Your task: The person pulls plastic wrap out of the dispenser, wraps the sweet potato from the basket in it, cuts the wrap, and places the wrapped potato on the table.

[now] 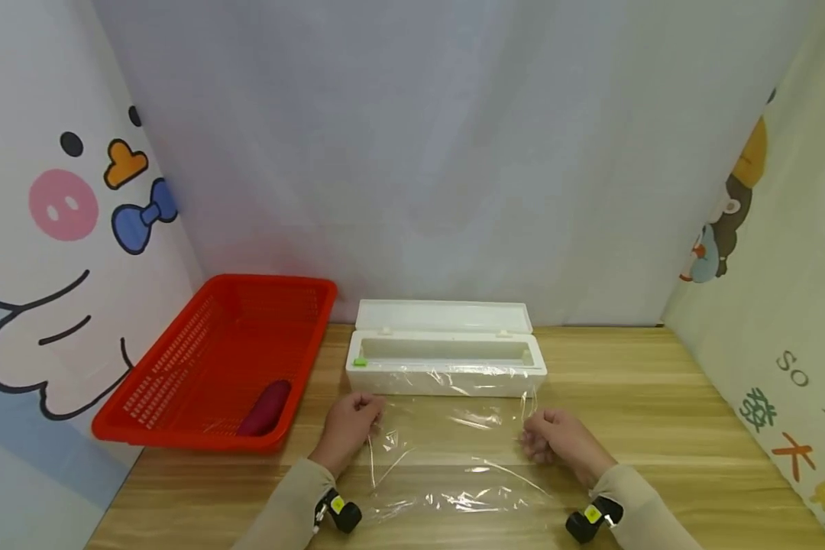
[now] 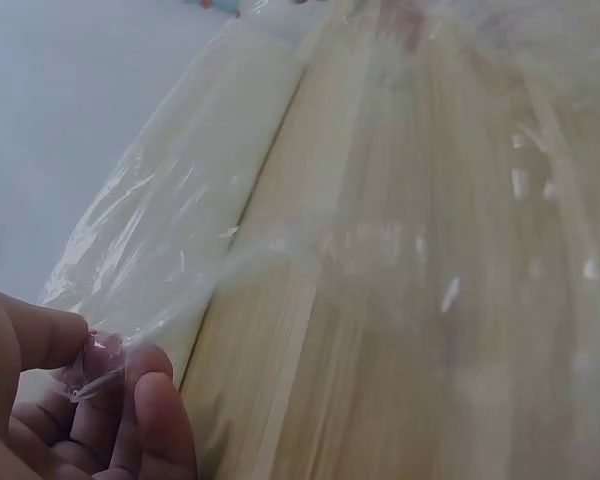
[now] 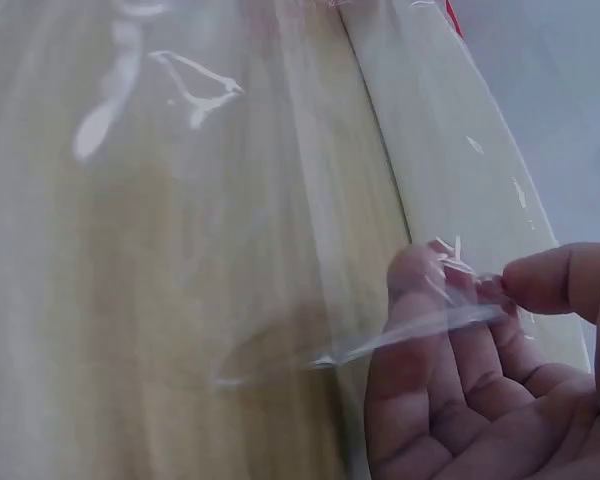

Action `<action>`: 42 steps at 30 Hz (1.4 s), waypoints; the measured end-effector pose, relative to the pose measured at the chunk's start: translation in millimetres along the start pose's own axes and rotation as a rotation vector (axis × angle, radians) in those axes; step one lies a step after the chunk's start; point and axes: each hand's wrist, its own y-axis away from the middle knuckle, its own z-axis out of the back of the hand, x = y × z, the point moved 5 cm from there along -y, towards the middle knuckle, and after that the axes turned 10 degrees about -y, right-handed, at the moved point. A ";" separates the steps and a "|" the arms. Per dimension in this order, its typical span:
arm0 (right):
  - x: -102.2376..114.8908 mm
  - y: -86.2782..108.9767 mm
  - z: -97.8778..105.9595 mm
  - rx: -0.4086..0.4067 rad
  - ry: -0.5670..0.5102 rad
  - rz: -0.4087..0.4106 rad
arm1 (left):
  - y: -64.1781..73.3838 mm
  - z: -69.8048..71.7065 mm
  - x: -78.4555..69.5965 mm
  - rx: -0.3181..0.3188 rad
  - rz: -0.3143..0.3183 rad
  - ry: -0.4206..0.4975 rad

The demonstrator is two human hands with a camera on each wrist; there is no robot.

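A sheet of clear plastic wrap [image 1: 464, 458] stretches over the table in front of a white wrap dispenser box [image 1: 447, 384], still joined to its front edge. My left hand [image 1: 349, 428] pinches the sheet's left edge between thumb and fingers; the bunched film shows in the left wrist view. On the opposite side, my right hand [image 1: 557, 439] pinches the right edge, with film draped across its fingers in the right wrist view. The dispenser's lid [image 1: 443, 315] stands raised at the back, and a small green slider [image 1: 360, 362] sits at its left end.
A red plastic basket [image 1: 230, 279] stands on the left of the wooden table [image 1: 619, 382], with a dark red oblong item [image 1: 266, 409] inside it. Behind the dispenser hangs a pale curtain [image 1: 447, 153]. Printed cloth walls enclose both sides.
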 end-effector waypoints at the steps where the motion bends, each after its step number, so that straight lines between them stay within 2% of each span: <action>1: -1.0 2.6 -2.0 0.029 -0.008 -0.009 | 1.7 5.2 1.7 -0.009 0.005 0.005; 3: -3.4 7.5 -5.3 0.084 -0.022 -0.028 | 6.7 12.4 3.3 0.006 0.022 0.040; 5: -6.1 11.6 -7.2 0.124 -0.025 -0.047 | 11.6 15.4 4.4 0.075 0.046 0.060; 8: -8.7 16.7 -9.2 0.172 0.000 -0.050 | 21.2 13.7 5.4 0.286 0.065 0.001; 11: -7.1 22.5 -10.7 0.183 0.121 -0.017 | 32.7 11.5 6.8 0.513 0.021 -0.128; 12: -6.7 25.2 -11.6 0.189 0.161 -0.011 | 37.1 11.6 7.0 0.570 0.000 -0.167; 15: -7.9 34.9 -13.7 0.225 0.265 -0.034 | 47.6 14.1 8.7 0.672 -0.047 -0.253; 17: -10.6 41.9 -14.7 0.264 0.284 -0.061 | 52.5 17.6 10.1 0.699 -0.061 -0.292; 20: -13.5 50.1 -14.6 0.312 0.313 -0.074 | 56.5 23.6 10.4 0.704 -0.090 -0.318; 23: -13.7 54.1 -13.0 0.318 0.363 -0.051 | 58.1 29.5 10.8 0.676 -0.107 -0.296; 28: -11.4 56.2 -12.7 0.362 0.389 -0.023 | 58.4 37.7 13.6 0.627 -0.082 -0.279; 30: -10.8 57.8 -12.8 0.393 0.369 -0.023 | 59.5 39.8 14.2 0.644 -0.082 -0.314; 36: -14.5 68.0 -10.6 0.450 0.336 -0.052 | 70.0 41.8 11.0 0.791 -0.141 -0.406; 42: -19.9 74.9 -10.5 0.454 0.342 -0.050 | 76.0 46.4 6.5 0.762 -0.160 -0.419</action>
